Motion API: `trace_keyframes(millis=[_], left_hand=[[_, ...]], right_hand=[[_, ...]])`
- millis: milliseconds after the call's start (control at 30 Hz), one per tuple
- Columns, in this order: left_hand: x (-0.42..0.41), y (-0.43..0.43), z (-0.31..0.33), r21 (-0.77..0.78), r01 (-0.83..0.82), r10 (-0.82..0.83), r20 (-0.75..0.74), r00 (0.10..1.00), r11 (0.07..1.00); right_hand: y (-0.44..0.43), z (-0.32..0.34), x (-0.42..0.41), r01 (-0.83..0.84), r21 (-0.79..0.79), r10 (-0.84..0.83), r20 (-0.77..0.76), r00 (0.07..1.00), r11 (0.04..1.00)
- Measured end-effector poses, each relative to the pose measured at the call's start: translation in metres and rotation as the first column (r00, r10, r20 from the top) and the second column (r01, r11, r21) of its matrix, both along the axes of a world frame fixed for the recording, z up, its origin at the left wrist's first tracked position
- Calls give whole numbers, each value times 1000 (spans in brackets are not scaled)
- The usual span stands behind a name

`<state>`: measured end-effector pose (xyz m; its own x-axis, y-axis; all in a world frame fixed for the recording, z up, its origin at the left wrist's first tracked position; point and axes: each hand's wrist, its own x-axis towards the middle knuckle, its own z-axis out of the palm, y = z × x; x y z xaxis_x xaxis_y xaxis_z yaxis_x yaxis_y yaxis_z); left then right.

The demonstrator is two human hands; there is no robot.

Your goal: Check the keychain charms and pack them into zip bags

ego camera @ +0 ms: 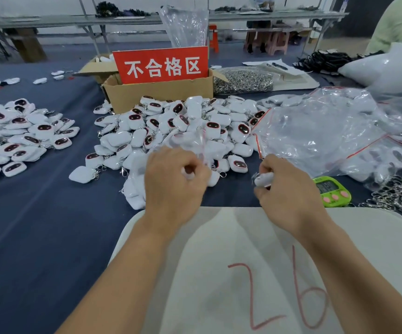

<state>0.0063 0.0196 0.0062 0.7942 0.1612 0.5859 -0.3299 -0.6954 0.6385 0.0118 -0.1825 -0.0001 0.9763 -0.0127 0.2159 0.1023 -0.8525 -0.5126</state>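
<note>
sheet (pixel 219 273) (26) | right hand (pixel 289 191) fingers (pixel 267 166) pinch charm (pixel 263 179) | left hand (pixel 173 182): bag (pixel 195 141)

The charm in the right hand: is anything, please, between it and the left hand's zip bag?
Nothing visible: only a bare gap separates the charm, in the right hand, from the zip bag the left hand holds.

Soft, even overhead light fills the workshop, and only faint shadows fall on the board (pixel 219 227). Glare streaks the clear bags (pixel 315 131) at right. Motion blur smears the small bag (pixel 201 143) at the left hand (pixel 173 182) and the charm (pixel 263 178) in the right hand (pixel 289 191). The wide lens bows the far benches (pixel 74 20), which are soft.
</note>
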Motion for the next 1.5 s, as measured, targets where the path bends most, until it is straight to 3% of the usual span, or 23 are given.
trace_keyframes(millis=[100,233,300,367,467,533,600,667,733,800,867,933,1067,1333,1500], left_hand=[[4,15,-1,5,-183,183,-11,983,983],[12,32,-4,92,-202,218,-218,951,975],[12,34,-6,141,-177,204,-211,956,974],[8,31,-3,134,-199,211,-80,974,971],[-3,15,3,77,-190,154,339,928,979],[-12,-6,0,112,-14,-28,361,932,994],[-22,-26,-5,44,146,-150,125,981,988],[-25,-41,-9,-111,228,-243,-146,959,967],[-20,-47,-11,-186,250,-293,-261,920,950],[-14,-45,-10,-245,282,-346,-285,894,928],[-12,-41,-7,-372,304,-422,-292,859,877],[-13,-39,-5,-465,256,-419,-288,861,847],[-11,-34,-6,-484,144,-311,-286,906,863],[-8,-36,-7,-633,111,-406,-343,847,766],[-7,-34,-3,-732,160,-523,-299,798,663]], right_hand=[[6,1,-3,17,219,-20,12,1000,975],[12,3,-3,42,451,-45,-5,999,892],[13,4,-2,77,562,-44,-72,996,823],[15,7,-1,119,723,17,-178,984,681],[17,15,-3,170,920,192,-249,949,353],[16,17,-4,171,956,289,-238,927,238],[16,15,-4,137,961,316,-211,925,239],[17,15,-4,133,963,277,-197,941,235],[18,15,-4,159,968,230,-202,952,192],[19,15,-5,162,966,204,-203,958,202],[21,16,-5,146,951,190,-202,961,273],[22,17,-5,147,948,217,-212,953,283],[20,16,-6,133,973,341,-191,920,187],[17,10,-7,-21,948,370,-105,923,319],[20,6,-5,-3,929,344,-135,929,371]])
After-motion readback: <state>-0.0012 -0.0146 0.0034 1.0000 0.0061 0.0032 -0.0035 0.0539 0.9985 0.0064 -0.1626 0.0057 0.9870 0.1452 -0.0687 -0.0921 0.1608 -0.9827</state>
